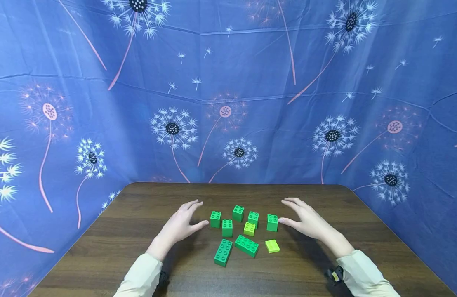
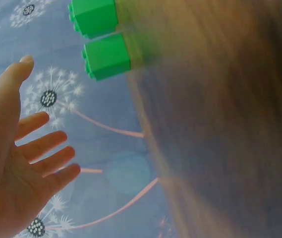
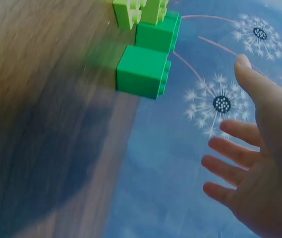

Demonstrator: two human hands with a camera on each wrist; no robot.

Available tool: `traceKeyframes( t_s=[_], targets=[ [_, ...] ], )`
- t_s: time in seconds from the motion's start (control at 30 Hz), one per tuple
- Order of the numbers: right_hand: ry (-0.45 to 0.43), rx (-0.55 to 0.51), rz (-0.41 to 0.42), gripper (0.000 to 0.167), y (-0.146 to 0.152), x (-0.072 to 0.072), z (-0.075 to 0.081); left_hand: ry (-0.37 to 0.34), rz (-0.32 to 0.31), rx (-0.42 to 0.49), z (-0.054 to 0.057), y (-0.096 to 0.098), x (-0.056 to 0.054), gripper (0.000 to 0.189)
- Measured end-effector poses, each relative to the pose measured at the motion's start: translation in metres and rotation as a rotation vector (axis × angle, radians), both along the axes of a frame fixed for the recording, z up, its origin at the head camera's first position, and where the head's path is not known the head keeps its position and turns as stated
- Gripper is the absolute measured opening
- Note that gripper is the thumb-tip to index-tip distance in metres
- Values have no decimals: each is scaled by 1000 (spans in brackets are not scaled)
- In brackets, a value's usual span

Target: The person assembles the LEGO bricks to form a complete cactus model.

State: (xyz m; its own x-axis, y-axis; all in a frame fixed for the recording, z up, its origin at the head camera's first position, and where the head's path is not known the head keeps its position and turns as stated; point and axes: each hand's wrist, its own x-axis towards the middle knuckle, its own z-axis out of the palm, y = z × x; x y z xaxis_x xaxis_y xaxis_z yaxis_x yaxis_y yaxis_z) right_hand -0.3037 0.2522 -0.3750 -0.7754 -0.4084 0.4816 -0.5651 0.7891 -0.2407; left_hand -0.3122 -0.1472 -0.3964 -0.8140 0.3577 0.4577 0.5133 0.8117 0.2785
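Sweeping inward too low could, given the tight gaps, knock the nearest long block before the lime cube, the green cubes beside it, flanked by the empty, loosely spread left hand and right hand, or the farthest cube behind it.

The head view is bright and fairly sharp, with soft shadows on the table near the left hand and right hand. Both wrist views look dimmer and hazier, the wood grain blurred.
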Motion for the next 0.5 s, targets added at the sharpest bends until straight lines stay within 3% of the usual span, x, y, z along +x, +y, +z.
traceKeyframes(
  t_s=[0.27, 0.5],
  targets=[
    [-39, -12, 45, 46, -15, -1, -4, -95, -60, 99, -2, 13, -1, 45],
    [-28, -22, 101, 41, -27, -1, -7, -162, -130, 164, -3, 17, -7, 39]
  ],
)
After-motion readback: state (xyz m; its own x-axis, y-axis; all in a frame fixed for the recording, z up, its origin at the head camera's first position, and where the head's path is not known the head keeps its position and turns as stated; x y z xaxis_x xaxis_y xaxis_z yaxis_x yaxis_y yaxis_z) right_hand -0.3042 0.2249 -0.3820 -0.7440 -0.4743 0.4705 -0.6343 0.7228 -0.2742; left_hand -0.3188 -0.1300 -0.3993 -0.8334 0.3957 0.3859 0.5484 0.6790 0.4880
